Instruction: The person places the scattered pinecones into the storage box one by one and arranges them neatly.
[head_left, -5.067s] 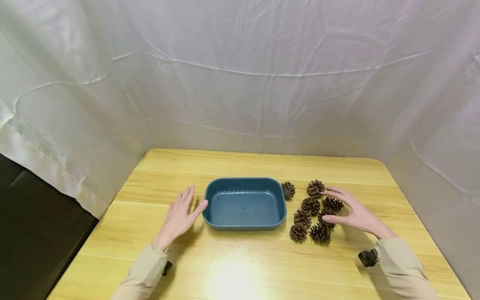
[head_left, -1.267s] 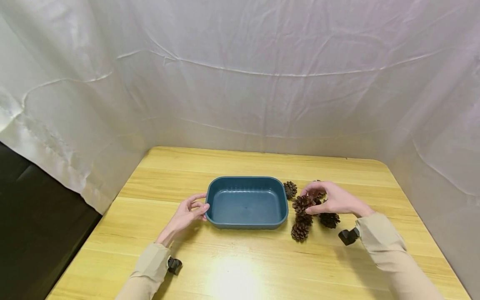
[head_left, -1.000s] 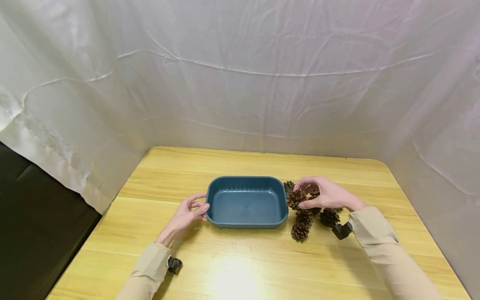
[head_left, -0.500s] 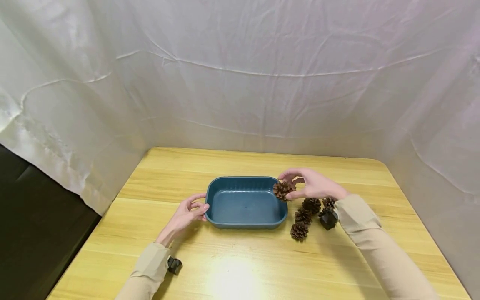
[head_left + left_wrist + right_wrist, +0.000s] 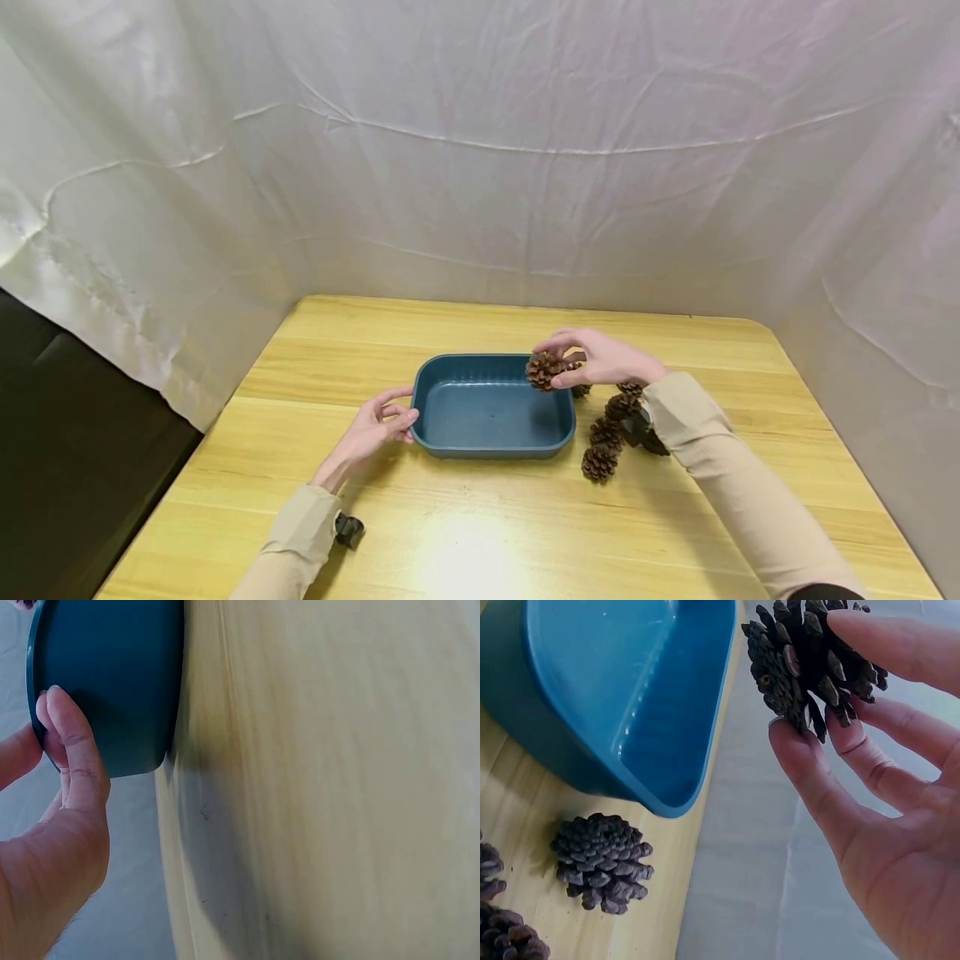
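Note:
My right hand (image 5: 606, 357) holds a brown pine cone (image 5: 544, 372) between thumb and fingers, over the back right corner of a blue plastic basin (image 5: 491, 452). In the right wrist view the held pine cone (image 5: 814, 664) shows its open scales, gripped at the fingertips. My left hand (image 5: 375, 427) pinches the basin's left rim, thumb on the edge and fingers against the outer wall. The left wrist view shows this grip on the basin (image 5: 112, 690) too, with the left hand (image 5: 64, 802) at its rim. Nothing lies on the basin floor.
Several pine cones (image 5: 600, 463) lie on the wooden table (image 5: 465, 525) right of the basin, some partly hidden by the right wrist. One pine cone (image 5: 602, 862) sits beside the basin's corner. A pale curtain (image 5: 480, 208) hangs behind the table.
My right hand has gripped a pine cone from the group on the right and carried it leftward over the basin. My left hand has taken hold of the basin's rim since the earliest frame.

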`<state>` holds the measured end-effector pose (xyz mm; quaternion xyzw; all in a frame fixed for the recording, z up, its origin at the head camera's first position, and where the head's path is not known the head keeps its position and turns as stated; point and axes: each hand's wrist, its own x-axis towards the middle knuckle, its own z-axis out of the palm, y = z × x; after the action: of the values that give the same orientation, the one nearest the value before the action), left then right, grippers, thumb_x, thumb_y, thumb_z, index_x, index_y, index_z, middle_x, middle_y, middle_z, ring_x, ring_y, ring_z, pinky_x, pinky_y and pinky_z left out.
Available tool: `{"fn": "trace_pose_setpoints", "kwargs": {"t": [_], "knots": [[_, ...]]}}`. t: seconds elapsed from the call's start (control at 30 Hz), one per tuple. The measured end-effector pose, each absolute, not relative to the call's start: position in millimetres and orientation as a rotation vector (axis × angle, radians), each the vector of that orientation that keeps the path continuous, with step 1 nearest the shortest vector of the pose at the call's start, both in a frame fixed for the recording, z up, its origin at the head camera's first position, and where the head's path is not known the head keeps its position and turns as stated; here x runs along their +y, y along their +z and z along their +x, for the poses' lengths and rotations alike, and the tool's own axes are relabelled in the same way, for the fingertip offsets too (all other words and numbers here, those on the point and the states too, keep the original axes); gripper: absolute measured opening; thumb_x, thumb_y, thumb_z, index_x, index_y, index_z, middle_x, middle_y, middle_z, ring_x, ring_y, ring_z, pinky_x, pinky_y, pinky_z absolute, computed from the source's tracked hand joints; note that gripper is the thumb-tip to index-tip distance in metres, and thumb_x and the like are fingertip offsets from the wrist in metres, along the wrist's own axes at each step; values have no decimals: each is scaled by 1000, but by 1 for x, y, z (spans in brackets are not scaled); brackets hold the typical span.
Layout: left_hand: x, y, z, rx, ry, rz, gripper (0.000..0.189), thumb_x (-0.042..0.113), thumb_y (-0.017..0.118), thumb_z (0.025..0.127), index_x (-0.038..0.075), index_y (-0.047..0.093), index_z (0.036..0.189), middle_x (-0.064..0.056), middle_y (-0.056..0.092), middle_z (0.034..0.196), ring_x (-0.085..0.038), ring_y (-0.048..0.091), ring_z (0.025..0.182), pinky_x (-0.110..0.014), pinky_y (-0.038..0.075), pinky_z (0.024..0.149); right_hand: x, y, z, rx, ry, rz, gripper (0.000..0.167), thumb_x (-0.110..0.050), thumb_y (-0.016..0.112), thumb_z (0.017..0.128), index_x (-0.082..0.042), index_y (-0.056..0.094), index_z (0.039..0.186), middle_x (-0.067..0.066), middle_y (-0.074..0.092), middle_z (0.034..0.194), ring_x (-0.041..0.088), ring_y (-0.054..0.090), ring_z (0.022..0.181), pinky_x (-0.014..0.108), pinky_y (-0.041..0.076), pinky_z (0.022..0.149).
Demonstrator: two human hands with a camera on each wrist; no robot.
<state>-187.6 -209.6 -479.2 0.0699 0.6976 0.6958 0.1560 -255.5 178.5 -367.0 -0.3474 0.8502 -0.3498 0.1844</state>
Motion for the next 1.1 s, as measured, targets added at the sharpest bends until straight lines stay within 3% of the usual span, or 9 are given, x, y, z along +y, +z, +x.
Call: {"fn": "trace_pose_setpoints", "kwargs": {"t": [0.3,0.67,0.9,1.1], "knots": [[-213,-478,-189,1972,1979,240,59,1,58,100,-13,28,149,1,65,90,-7,66,68,-20,61,69,163,-371,-264,2378,-983,-975,50,-17,74,91,-2,58,137,20,54,140,39,53,127,51,51,109],[-211,-474,-191,1948,1950,248,60,2,58,100,-9,29,151,0,63,90,-9,66,69,-22,62,70,140,-379,-270,2420,-1019,-913,47,-14,77,89,-6,60,132,16,57,135,29,59,115,37,60,98],[-212,-474,-193,1941,1942,255,59,2,58,100,-9,30,150,-2,62,90,-10,66,69,-22,61,70,126,-386,-278,2442,-1005,-956,43,-13,81,85,-4,65,124,15,66,118,28,62,107,35,62,90],[-213,-475,-193,1927,1944,251,59,2,58,100,-9,30,150,-2,62,91,-10,66,69,-22,62,70,114,-393,-282,2464,-1009,-905,42,-12,83,82,-4,67,121,14,69,114,25,66,101,31,60,82]]}}
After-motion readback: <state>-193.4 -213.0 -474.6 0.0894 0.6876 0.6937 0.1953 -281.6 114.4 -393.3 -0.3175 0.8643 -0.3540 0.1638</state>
